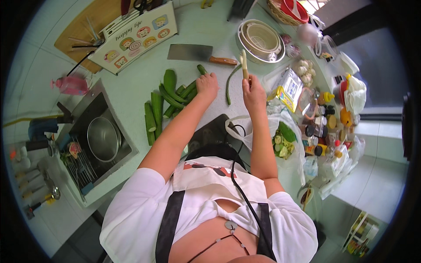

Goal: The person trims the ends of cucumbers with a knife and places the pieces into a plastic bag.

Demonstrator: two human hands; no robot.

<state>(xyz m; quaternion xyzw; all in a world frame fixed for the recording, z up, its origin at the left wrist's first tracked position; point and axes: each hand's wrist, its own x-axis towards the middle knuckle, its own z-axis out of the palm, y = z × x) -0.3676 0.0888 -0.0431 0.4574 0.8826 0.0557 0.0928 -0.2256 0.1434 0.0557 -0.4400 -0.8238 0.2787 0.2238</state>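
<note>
My left hand [207, 85] is closed around a long green cucumber-like vegetable [201, 69], whose tip shows beyond the fingers. Next to that hand, on the left, lies a pile of similar green vegetables [173, 93], some with cut ends. My right hand [254, 94] grips a slim, light brown tool with a pale, forked-looking tip [244, 65]; it may be a peeler, but its exact kind is unclear. A thin dark green strip [229, 85] lies on the counter between my hands. Beyond them rests a cleaver [190, 52] with a wooden handle.
A sink [127, 151] holding a metal bowl [104, 139] is at left. Nested strainers and bowls [262, 39] stand at the far right. A white bag of green scraps [283, 142] sits right of my forearm, beside garlic [305, 71] and several seasoning bottles [322, 131]. A knife block [136, 37] stands far left.
</note>
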